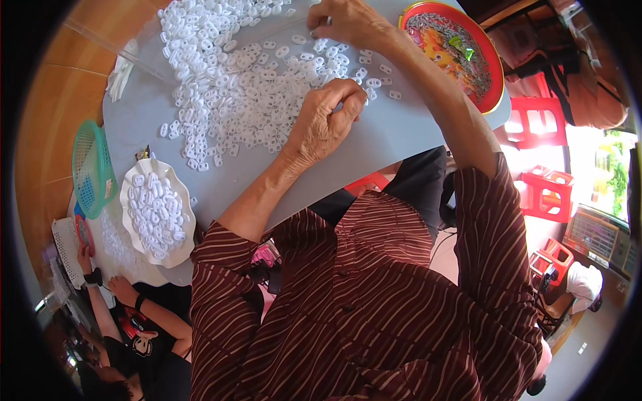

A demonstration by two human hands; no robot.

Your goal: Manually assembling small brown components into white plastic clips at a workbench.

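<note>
Small white plastic pieces [194, 80], oval with two holes, lie in a broad heap on the grey table. My left hand [328, 117] rests at the heap's near right edge, its fingers curled closed; whatever they hold is hidden. Farther off, my right hand [351, 25] is over the far side of the table with fingers bent together. Anything in its grip is too small to make out. Beside my right forearm stands a round red tray [493, 60] holding many thin grey metal bits and a bright green scrap [461, 47].
To the left are a scalloped white dish [190, 230] of larger white pieces and a green mesh basket [93, 167]. A co-worker's hands [120, 291] work on a side table there. Red plastic stools [545, 194] stand at the right, with other people beyond.
</note>
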